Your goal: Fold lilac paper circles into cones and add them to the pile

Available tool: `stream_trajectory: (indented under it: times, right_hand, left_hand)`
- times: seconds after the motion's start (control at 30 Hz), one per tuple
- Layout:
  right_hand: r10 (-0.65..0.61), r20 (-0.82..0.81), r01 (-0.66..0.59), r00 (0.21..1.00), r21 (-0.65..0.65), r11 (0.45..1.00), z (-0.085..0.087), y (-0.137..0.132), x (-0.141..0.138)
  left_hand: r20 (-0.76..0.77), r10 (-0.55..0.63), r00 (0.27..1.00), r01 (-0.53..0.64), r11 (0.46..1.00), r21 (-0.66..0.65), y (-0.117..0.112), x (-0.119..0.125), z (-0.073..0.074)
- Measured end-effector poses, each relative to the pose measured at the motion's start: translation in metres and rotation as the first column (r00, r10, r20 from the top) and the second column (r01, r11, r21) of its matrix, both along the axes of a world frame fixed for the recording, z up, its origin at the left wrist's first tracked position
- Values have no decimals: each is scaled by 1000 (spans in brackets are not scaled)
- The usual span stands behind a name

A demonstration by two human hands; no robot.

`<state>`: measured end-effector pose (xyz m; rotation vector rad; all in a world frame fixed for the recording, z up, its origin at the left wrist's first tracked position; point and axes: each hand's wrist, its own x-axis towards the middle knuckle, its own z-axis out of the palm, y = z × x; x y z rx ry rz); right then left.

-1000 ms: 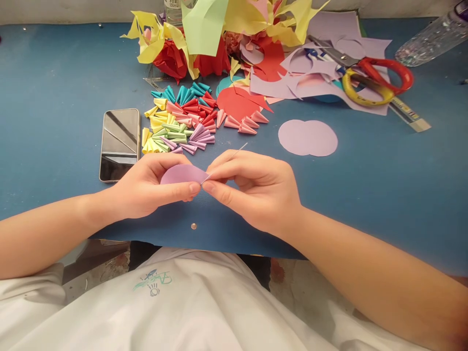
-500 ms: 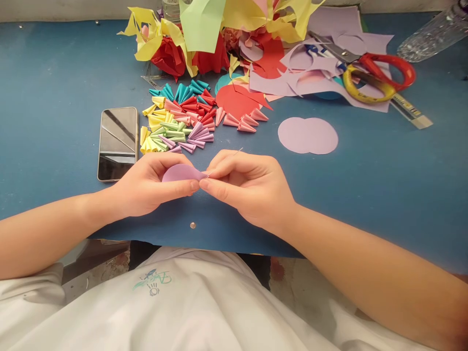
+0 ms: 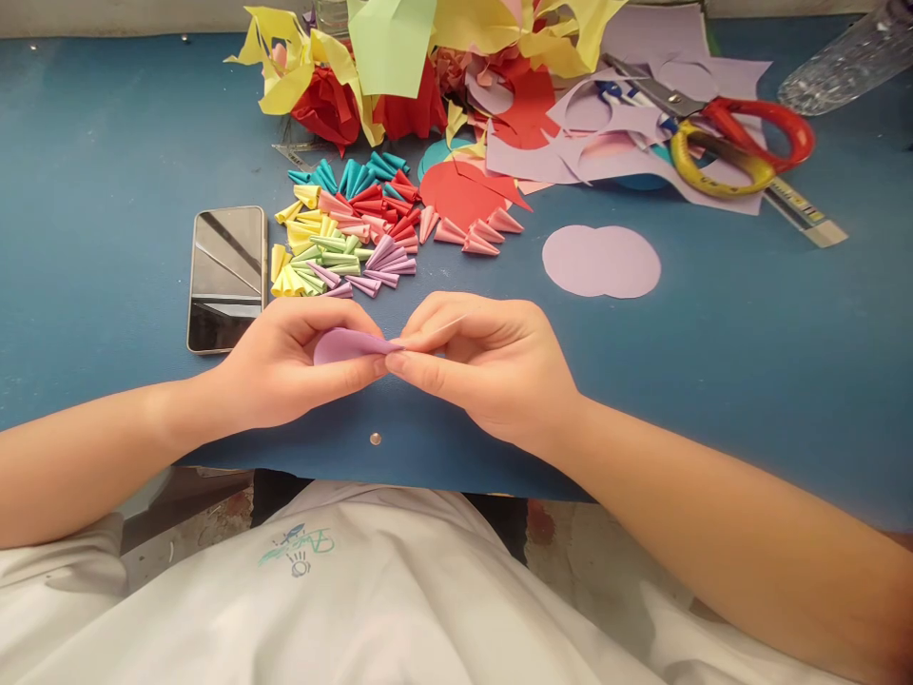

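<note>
A small lilac paper piece [image 3: 343, 343] is pinched between the thumb and fingers of my left hand [image 3: 296, 366], just above the blue table's front edge. My right hand [image 3: 492, 366] is closed in a pinch on a thin needle-like stick [image 3: 440, 329] whose tip meets the paper's right corner. The fingertips of both hands touch there. Behind my hands lies a heap of small rolled paper cones [image 3: 357, 233] in yellow, green, teal, red, pink and lilac.
A phone [image 3: 226, 278] lies face up left of the cones. Two overlapping lilac paper circles [image 3: 600, 261] lie to the right. Paper scraps [image 3: 456, 67], scissors [image 3: 720, 143], a ruler [image 3: 806, 214] and a clear bottle [image 3: 842, 67] fill the back of the table [image 3: 748, 381].
The stick in my right hand has tilted lower and drawn into my fingers. My hands have closed together on the lilac paper's corner, and the paper looks more curled.
</note>
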<state>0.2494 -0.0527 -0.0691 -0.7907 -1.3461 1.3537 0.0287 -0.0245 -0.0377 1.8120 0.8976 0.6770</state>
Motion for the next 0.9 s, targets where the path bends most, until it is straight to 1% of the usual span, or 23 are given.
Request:
stream_trajectory:
  times: [0.17, 0.3, 0.47, 0.57, 0.77, 0.9]
  right_hand:
    - [-13, 29, 13, 999, -1, 1000, 1, 1, -1]
    - [-6, 21, 6, 1000, -16, 1000, 2, 1, 0]
    - [-15, 48, 11, 999, 75, 997, 1, 0, 1]
    - [-28, 58, 23, 998, 88, 996, 1, -1, 1]
    - [-54, 55, 50, 997, 83, 995, 3, -2, 0]
    - [-64, 40, 62, 997, 55, 997, 2, -2, -2]
  left_hand:
    - [23, 1, 1000, 0, 1000, -18, 0, 1, 1]
    - [17, 39, 999, -38, 999, -18, -1, 2, 4]
    - [15, 48, 999, -48, 998, -32, 0, 2, 3]
    - [32, 36, 999, -34, 998, -59, 0, 1, 1]
    - [85, 13, 996, -12, 1000, -15, -1, 3, 3]
    - [25, 19, 1000, -19, 1000, 0, -1, 4, 5]
